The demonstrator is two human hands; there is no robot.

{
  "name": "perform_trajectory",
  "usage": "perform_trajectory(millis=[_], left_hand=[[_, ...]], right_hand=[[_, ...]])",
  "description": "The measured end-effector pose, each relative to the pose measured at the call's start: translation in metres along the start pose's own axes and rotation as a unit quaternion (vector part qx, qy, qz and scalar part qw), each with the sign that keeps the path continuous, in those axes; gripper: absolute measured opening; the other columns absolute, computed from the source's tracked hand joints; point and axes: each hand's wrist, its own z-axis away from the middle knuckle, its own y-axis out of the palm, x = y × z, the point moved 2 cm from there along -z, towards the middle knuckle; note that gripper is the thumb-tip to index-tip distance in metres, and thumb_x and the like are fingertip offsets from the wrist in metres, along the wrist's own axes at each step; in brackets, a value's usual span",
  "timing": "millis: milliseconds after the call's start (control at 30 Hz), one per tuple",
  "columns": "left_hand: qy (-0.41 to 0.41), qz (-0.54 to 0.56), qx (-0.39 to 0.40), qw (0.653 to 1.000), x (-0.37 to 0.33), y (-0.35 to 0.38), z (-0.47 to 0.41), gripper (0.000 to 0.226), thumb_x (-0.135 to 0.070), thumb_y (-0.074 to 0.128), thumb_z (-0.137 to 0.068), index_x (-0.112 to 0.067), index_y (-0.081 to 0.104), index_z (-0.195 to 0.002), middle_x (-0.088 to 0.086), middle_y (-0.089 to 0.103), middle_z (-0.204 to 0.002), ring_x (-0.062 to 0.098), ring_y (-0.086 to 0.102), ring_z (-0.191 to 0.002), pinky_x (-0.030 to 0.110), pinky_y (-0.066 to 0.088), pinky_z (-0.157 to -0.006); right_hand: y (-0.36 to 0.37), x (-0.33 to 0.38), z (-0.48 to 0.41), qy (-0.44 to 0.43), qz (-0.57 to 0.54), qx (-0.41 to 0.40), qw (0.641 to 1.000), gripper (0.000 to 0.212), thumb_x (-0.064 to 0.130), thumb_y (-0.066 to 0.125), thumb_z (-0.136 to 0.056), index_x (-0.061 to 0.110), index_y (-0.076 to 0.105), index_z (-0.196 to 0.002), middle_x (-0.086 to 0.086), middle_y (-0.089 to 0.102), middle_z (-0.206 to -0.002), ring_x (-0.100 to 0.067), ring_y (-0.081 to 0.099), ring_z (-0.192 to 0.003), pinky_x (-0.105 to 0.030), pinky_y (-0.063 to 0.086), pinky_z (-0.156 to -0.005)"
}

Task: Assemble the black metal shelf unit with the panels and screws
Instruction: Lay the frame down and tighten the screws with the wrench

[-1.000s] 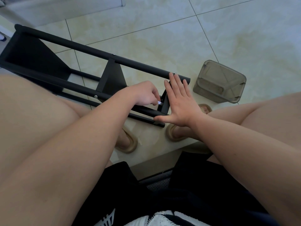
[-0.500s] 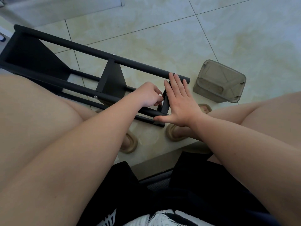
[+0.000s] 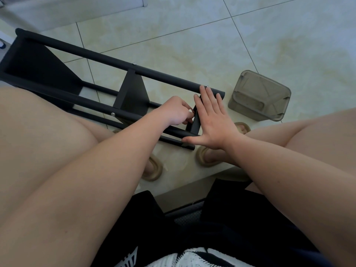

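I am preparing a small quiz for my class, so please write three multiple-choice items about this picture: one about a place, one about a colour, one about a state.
1. Where is the grey plastic container?
A. on the floor, right of the shelf
B. on top of the shelf
C. on the person's lap

2. What colour are the slippers?
A. red
B. tan
C. blue

3. How is the right hand?
A. curled into a fist
B. gripping the container
C. flat, fingers straight, against the end panel

Answers: 1 A, it lies on the tiles beside the pole ends; 2 B, both look tan; 3 C, its straight fingers lie along the panel.
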Motion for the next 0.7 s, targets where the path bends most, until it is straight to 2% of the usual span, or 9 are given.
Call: perform_trajectory(millis=[100,267,433,600,700], left_hand=[[-0.001,-0.013,0.015,1.000,-0.0009,-0.0004,0.0022,0.013,-0.016,0.061,-0.091,-0.021,0.067,-0.081,-0.010,0.072,-0.063,-0.002,0.067,-0.058,0.022,0.043,-0.058],[-0.002,-0.035,0.030,0.999,-0.0015,-0.0011,0.0026,0.020,-0.021,0.059,-0.095,-0.020,0.071,-0.079,-0.009,0.074,-0.072,0.011,0.070,-0.077,0.027,0.048,-0.067],[-0.011,-0.021,0.040,0.999,-0.0028,-0.0009,0.0028,0.021,-0.022,0.056,-0.097,-0.021,0.069,-0.080,-0.015,0.072,-0.065,0.007,0.070,-0.073,0.027,0.049,-0.067],[-0.019,0.008,0.039,0.999,-0.0025,-0.0012,0.0025,0.020,-0.021,0.056,-0.098,-0.020,0.067,-0.081,-0.013,0.072,-0.064,-0.001,0.069,-0.062,0.026,0.047,-0.067],[-0.028,0.014,0.040,0.999,-0.0026,-0.0012,0.0017,0.015,-0.021,0.057,-0.098,-0.018,0.067,-0.088,-0.012,0.073,-0.064,0.001,0.069,-0.064,0.027,0.049,-0.070]], right_hand=[[0.0002,0.0006,0.0000,0.000,0.001,0.001,1.000,0.135,0.094,0.041,-0.070,0.002,0.002,-0.160,-0.017,-0.018,-0.167,-0.030,-0.021,-0.154,-0.047,-0.012,-0.125],[-0.0011,0.0009,0.0006,0.000,0.000,0.002,1.000,0.136,0.094,0.039,-0.069,0.001,0.002,-0.160,-0.018,-0.018,-0.167,-0.030,-0.021,-0.154,-0.047,-0.012,-0.125],[-0.0017,0.0007,0.0007,-0.001,0.001,0.003,1.000,0.135,0.093,0.043,-0.071,0.001,0.001,-0.160,-0.018,-0.018,-0.167,-0.030,-0.021,-0.154,-0.048,-0.011,-0.125],[-0.0015,0.0002,0.0005,0.000,0.003,0.004,1.000,0.135,0.094,0.039,-0.070,0.001,0.001,-0.160,-0.018,-0.018,-0.167,-0.030,-0.021,-0.154,-0.048,-0.010,-0.125],[-0.0006,0.0004,0.0005,-0.001,0.004,0.003,1.000,0.135,0.094,0.040,-0.070,0.001,0.002,-0.160,-0.018,-0.017,-0.167,-0.031,-0.020,-0.154,-0.049,-0.010,-0.125]])
